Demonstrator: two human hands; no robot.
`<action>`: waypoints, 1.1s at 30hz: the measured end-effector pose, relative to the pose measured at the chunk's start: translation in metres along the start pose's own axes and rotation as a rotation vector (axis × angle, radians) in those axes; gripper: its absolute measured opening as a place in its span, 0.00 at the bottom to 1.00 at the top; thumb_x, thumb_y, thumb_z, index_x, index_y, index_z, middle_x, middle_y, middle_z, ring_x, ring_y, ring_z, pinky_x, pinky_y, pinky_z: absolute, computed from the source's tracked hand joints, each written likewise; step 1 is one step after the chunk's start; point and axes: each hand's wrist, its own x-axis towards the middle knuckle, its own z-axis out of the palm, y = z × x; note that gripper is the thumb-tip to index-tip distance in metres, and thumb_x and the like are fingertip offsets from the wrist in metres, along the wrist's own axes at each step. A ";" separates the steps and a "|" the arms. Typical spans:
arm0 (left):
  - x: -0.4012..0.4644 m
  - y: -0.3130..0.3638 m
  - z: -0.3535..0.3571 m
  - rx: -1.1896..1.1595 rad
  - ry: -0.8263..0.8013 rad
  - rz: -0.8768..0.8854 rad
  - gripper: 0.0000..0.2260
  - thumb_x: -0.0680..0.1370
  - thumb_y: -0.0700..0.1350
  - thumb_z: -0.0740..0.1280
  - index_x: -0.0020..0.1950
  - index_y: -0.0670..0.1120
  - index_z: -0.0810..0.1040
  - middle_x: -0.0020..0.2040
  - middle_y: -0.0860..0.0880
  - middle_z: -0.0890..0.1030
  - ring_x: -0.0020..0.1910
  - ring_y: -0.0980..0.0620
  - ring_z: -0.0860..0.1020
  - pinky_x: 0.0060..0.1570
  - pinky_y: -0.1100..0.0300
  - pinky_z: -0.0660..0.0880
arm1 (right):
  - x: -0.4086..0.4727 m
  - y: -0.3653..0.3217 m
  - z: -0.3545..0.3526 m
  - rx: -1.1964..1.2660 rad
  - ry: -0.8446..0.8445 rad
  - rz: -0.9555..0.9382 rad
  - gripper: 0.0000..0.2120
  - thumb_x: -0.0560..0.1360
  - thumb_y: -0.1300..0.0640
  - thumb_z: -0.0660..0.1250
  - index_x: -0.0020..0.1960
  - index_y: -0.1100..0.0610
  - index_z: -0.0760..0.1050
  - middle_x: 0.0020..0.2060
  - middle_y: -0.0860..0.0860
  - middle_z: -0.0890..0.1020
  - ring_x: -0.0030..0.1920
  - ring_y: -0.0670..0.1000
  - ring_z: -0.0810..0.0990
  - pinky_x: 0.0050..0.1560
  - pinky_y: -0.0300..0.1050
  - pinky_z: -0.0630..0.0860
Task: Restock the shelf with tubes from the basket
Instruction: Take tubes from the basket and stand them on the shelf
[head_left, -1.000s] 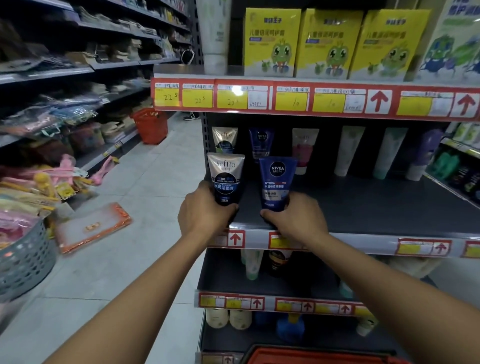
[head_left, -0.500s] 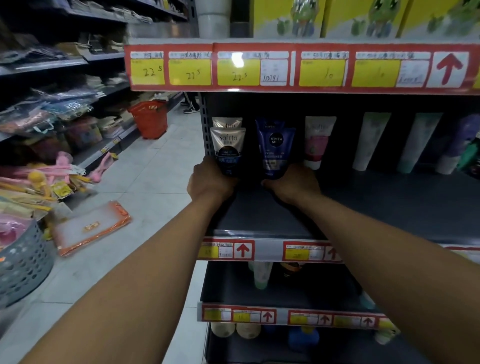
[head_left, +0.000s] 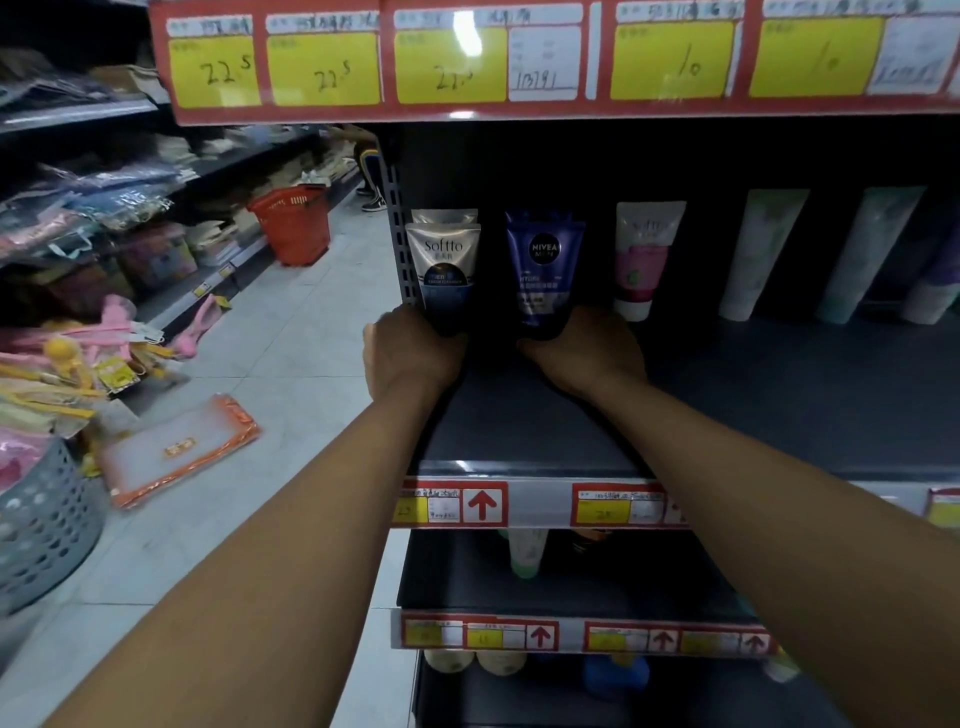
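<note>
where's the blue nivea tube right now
In the head view, the blue Nivea tube stands upright at the back left of the dark shelf, held by the right hand, between the Softto tube and pink-and-white tube.

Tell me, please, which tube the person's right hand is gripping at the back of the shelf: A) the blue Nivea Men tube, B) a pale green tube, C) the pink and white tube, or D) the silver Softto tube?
A: the right hand wraps the base of the blue Nivea Men tube, while the left hand holds the silver Softto tube.
</note>
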 end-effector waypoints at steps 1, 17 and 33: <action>0.000 0.000 0.000 0.002 0.003 0.000 0.23 0.71 0.62 0.71 0.53 0.44 0.85 0.47 0.42 0.85 0.52 0.38 0.82 0.41 0.55 0.73 | 0.001 0.001 0.001 -0.003 -0.003 0.007 0.22 0.68 0.33 0.69 0.53 0.47 0.82 0.46 0.48 0.84 0.45 0.51 0.83 0.42 0.45 0.79; 0.000 0.002 0.000 0.007 0.012 -0.006 0.22 0.73 0.59 0.73 0.53 0.42 0.85 0.49 0.41 0.85 0.51 0.39 0.83 0.42 0.55 0.74 | 0.008 0.005 0.005 -0.034 -0.024 0.027 0.26 0.69 0.31 0.69 0.57 0.49 0.80 0.49 0.49 0.84 0.46 0.52 0.83 0.45 0.49 0.82; -0.002 0.003 -0.003 -0.014 -0.021 -0.077 0.32 0.67 0.63 0.77 0.61 0.42 0.77 0.56 0.43 0.83 0.57 0.39 0.80 0.46 0.52 0.77 | 0.004 0.001 0.000 0.021 -0.037 0.028 0.41 0.61 0.28 0.72 0.67 0.49 0.75 0.59 0.50 0.82 0.55 0.52 0.82 0.50 0.48 0.81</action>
